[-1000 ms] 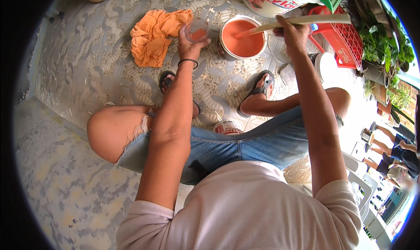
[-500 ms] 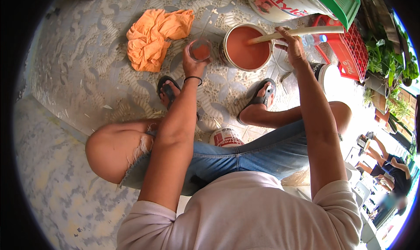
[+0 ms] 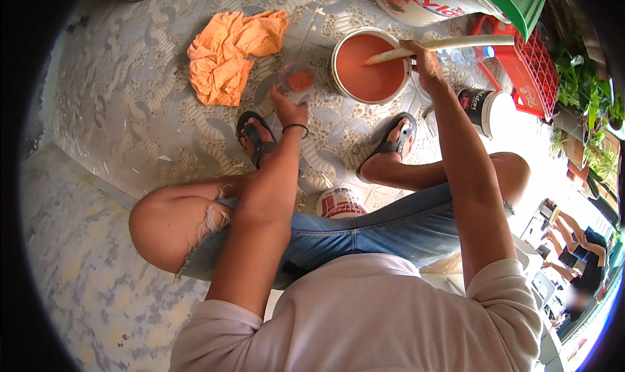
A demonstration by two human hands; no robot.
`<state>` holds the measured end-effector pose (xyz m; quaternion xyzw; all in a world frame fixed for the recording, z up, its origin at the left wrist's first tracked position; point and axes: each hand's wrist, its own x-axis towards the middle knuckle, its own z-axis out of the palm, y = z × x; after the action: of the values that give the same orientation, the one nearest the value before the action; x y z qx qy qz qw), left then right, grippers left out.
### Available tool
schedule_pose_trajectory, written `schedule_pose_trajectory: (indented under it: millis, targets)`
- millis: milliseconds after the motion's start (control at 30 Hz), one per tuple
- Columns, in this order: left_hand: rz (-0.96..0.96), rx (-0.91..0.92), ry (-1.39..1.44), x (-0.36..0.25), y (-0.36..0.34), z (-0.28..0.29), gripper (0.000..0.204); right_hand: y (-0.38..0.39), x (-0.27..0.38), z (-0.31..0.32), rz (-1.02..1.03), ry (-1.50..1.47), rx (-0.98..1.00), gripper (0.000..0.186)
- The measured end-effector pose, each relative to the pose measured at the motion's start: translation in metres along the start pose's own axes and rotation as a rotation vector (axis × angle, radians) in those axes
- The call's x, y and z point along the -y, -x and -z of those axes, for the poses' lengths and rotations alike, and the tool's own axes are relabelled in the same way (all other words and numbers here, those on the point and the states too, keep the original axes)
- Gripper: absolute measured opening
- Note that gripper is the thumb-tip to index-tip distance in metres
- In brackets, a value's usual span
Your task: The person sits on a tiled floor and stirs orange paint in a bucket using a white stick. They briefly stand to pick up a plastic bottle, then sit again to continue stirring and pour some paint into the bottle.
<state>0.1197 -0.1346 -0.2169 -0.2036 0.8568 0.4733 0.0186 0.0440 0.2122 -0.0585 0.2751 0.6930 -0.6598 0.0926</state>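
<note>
Left hand (image 3: 290,109) holds a clear cup (image 3: 298,79); right hand (image 3: 424,64) a stick (image 3: 470,42).

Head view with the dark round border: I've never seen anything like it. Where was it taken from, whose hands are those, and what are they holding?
There is no machine at work: you see a person using two bare hands. A wide fisheye camera worn on the head looks down, so straight edges bend near the rim and the forearms rise from below. Left in the picture is the person's left.

The left hand holds a clear cup with something orange in it. The right hand grips a pale stick, its end dipping into orange liquid in a bucket.

On the patterned floor lie a crumpled orange cloth and, behind the stick, a clear bottle.
</note>
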Motion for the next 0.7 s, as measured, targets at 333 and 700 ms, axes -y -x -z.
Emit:
schedule_pose_trajectory:
  millis: [333, 700]
  targets:
    - [0.254, 0.083, 0.674, -0.058, 0.072, -0.089, 0.037, -0.022, -0.036, -0.004, 0.064, -0.335, 0.051, 0.048]
    - [0.185, -0.131, 0.804, -0.044, 0.030, -0.133, 0.049, -0.016, -0.026, -0.018, 0.084, -0.352, 0.313, 0.087]
